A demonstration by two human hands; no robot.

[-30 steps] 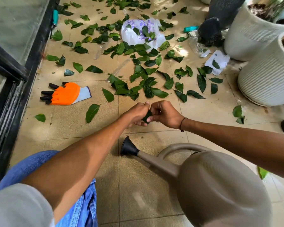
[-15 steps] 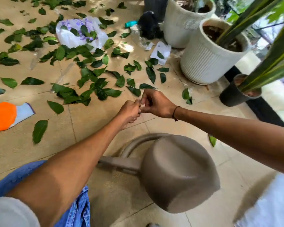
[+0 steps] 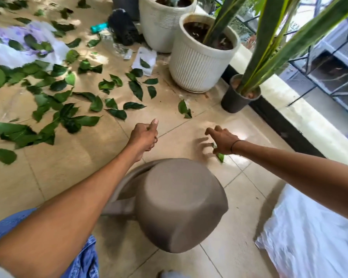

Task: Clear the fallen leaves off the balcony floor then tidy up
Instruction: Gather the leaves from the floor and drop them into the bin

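Note:
Several green fallen leaves (image 3: 68, 117) lie scattered over the beige tiled balcony floor (image 3: 189, 125), mostly to the left and far side. My left hand (image 3: 144, 135) is curled into a fist with the thumb up; a fleck of green shows in it, and it holds a leaf. My right hand (image 3: 221, 140) hovers to the right with its fingers spread, just above a single leaf (image 3: 220, 157) on the tile. A white bag with purple print (image 3: 12, 51) lies at the far left with leaves on it.
A taupe watering can (image 3: 177, 197) lies on its side in front of me. Two white ribbed pots (image 3: 197, 63) and a small black pot (image 3: 235, 101) stand along the raised ledge (image 3: 301, 117) at right. White cloth (image 3: 313, 237) lies at lower right.
My hands, joined over a leaf before, have parted. The right hand swung right toward a lone leaf while the left stayed closed. My view turned right, away from the orange glove.

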